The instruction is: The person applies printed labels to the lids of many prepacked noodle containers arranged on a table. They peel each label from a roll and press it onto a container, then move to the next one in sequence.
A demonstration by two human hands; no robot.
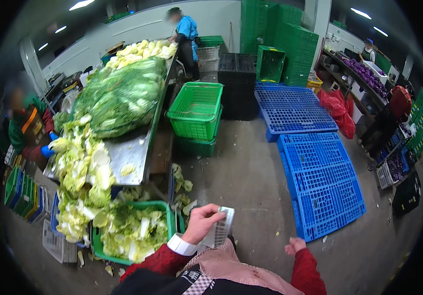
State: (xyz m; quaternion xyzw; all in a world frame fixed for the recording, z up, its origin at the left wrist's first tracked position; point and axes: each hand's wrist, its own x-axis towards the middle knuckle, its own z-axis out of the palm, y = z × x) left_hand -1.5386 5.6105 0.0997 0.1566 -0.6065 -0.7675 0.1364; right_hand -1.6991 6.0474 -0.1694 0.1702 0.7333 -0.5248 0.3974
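Note:
My left hand [202,223] is closed on a white printed card or label sheet [224,225], thumb on its face, held upright in front of my body. A white band circles that wrist below a red sleeve. Lower right, my right hand [296,245] hangs beside me with loosely bent, parted fingers and nothing visible in it. The nearest thing to it is a blue plastic pallet [322,182]. Left of my left hand stands a green crate [171,221] full of loose cabbage leaves [140,233].
A metal table [128,150] bears netted cabbages [123,96] and trimmed leaves. A person in blue gloves [48,151] works at its left side. Stacked green baskets [195,110] stand ahead, another blue pallet [295,108] to their right. Red bags [338,110] lie near people at right.

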